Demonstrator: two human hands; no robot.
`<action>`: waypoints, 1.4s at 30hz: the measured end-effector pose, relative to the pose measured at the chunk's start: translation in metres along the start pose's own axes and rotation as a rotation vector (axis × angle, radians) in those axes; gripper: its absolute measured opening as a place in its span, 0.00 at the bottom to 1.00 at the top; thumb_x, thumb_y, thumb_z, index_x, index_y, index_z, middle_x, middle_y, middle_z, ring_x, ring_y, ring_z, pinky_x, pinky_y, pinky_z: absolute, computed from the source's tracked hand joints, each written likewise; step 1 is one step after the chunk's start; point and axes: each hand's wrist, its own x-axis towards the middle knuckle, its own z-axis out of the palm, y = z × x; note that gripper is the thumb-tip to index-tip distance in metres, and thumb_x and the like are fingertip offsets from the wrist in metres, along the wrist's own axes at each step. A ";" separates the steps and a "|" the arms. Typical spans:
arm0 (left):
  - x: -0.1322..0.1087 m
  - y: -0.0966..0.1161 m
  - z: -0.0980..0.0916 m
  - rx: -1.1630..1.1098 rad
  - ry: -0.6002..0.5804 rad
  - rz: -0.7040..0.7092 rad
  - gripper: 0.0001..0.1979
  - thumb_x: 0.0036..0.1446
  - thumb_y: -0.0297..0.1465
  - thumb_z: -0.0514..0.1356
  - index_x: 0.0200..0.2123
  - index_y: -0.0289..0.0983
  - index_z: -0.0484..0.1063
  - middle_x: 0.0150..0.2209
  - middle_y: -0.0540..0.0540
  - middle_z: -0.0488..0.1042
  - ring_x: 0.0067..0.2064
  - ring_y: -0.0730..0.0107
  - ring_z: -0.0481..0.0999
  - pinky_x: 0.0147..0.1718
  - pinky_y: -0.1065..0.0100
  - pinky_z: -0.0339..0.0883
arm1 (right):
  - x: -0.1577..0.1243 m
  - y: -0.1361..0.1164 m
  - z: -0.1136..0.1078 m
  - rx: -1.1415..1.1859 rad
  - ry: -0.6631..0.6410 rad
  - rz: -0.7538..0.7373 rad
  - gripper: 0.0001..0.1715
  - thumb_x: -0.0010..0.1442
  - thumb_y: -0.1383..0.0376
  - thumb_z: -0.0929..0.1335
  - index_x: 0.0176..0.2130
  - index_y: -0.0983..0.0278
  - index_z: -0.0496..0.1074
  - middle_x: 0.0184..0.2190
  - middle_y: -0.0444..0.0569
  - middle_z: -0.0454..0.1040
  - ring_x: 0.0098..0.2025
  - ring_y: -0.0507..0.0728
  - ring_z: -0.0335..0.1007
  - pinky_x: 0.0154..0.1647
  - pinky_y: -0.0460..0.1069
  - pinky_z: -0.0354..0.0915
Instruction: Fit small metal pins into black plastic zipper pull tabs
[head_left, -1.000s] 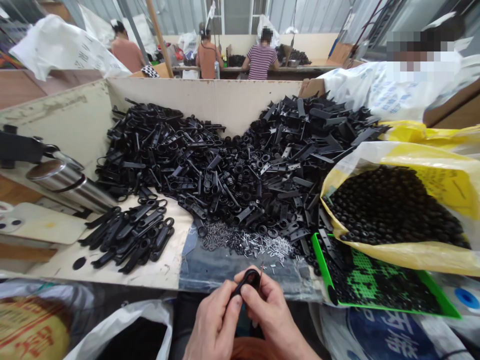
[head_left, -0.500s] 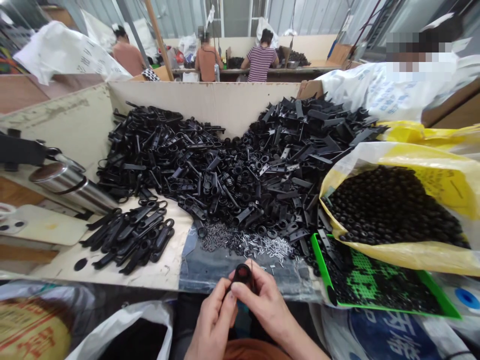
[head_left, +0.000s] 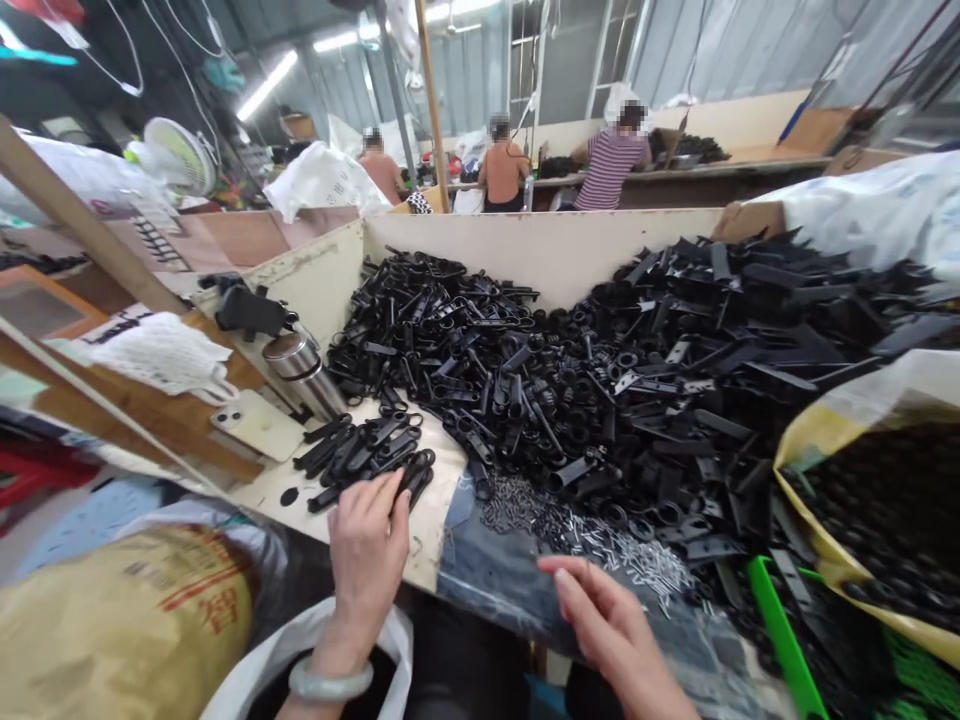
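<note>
My left hand (head_left: 367,545), with a pale bangle on its wrist, lies stretched out with its fingertips on the near edge of a small pile of long black plastic parts (head_left: 352,450). I see nothing gripped in it. My right hand (head_left: 607,625) hovers over the dark cloth (head_left: 487,575) with its fingers loosely spread and nothing in them, just short of a scatter of small metal pins (head_left: 607,545). Behind both rises a big heap of loose black plastic pieces (head_left: 600,380) inside the cream-walled bench (head_left: 525,250).
A steel flask (head_left: 304,370) and a phone (head_left: 255,425) lie left of the small pile. At right are a yellow bag of black round parts (head_left: 885,500) and a green tray (head_left: 780,630). A white bag (head_left: 300,640) and tan sack (head_left: 127,620) sit below. Three people work at a far bench.
My hands have come apart; the black part they held together is gone from them. The left hand has reached out to the small pile. My view has swung left.
</note>
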 end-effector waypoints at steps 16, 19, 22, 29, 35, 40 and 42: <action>0.008 -0.018 0.043 0.188 -0.079 0.158 0.23 0.68 0.29 0.52 0.64 0.45 0.68 0.69 0.42 0.62 0.73 0.46 0.51 0.67 0.37 0.32 | 0.107 -0.063 0.068 -1.284 -0.003 -0.295 0.12 0.69 0.61 0.67 0.36 0.62 0.77 0.39 0.53 0.82 0.40 0.61 0.80 0.37 0.49 0.65; 0.005 -0.017 0.045 0.171 -0.034 0.164 0.22 0.68 0.31 0.53 0.63 0.46 0.69 0.70 0.41 0.62 0.73 0.46 0.50 0.67 0.35 0.29 | 0.106 -0.066 0.061 -1.263 -0.009 -0.276 0.16 0.70 0.57 0.66 0.35 0.61 0.78 0.36 0.51 0.83 0.41 0.61 0.80 0.37 0.49 0.65; 0.005 -0.018 0.046 0.165 0.004 0.219 0.22 0.68 0.31 0.53 0.62 0.44 0.71 0.67 0.40 0.67 0.72 0.45 0.53 0.66 0.35 0.29 | 0.105 -0.066 0.064 -1.241 -0.021 -0.264 0.13 0.66 0.59 0.68 0.34 0.62 0.80 0.37 0.53 0.84 0.41 0.62 0.80 0.38 0.50 0.65; 0.022 -0.020 0.044 0.113 -0.031 0.415 0.20 0.67 0.33 0.53 0.59 0.43 0.74 0.63 0.39 0.72 0.70 0.43 0.57 0.65 0.32 0.29 | 0.112 -0.068 0.043 -1.072 -0.099 -0.261 0.10 0.63 0.64 0.68 0.35 0.63 0.81 0.30 0.47 0.82 0.33 0.55 0.77 0.30 0.44 0.63; 0.029 -0.009 0.049 0.109 -0.015 0.440 0.20 0.67 0.31 0.53 0.57 0.43 0.76 0.64 0.37 0.71 0.70 0.39 0.57 0.64 0.29 0.27 | 0.084 -0.068 -0.016 -0.997 -0.213 -0.363 0.14 0.68 0.64 0.65 0.34 0.67 0.78 0.23 0.42 0.76 0.25 0.50 0.69 0.23 0.41 0.58; 0.023 0.036 0.030 -0.224 -0.018 0.406 0.21 0.67 0.29 0.51 0.60 0.37 0.73 0.63 0.35 0.71 0.70 0.48 0.58 0.68 0.41 0.42 | 0.056 -0.072 -0.035 -1.101 -0.287 -0.523 0.10 0.65 0.69 0.68 0.32 0.64 0.76 0.30 0.45 0.75 0.29 0.52 0.67 0.29 0.45 0.57; 0.021 0.058 0.020 -0.403 -0.358 0.422 0.21 0.66 0.33 0.54 0.60 0.41 0.73 0.61 0.39 0.75 0.64 0.53 0.68 0.64 0.52 0.57 | 0.051 -0.080 -0.036 -1.214 -0.383 -0.634 0.09 0.64 0.72 0.68 0.32 0.63 0.75 0.31 0.45 0.75 0.29 0.52 0.67 0.28 0.46 0.55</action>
